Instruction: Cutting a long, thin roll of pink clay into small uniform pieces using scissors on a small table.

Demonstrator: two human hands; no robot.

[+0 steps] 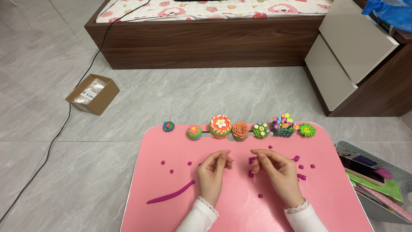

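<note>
While resting on the pink surface (240,215), both hands pinched at centre: left hand (213,172) with grip closed, fingertips together, whether on a bit of clay cannot be told; right hand (274,169) at 3 o'clock of it, grip likewise pinched, a purple clay bit (250,174) just beside its thumb. Along the surface's 12 o'clock edge, a row of clay flower models (240,130); at 8 o'clock, a purple clay strip (171,194); scattered purple bits (301,167) toward 2 o'clock.
</note>
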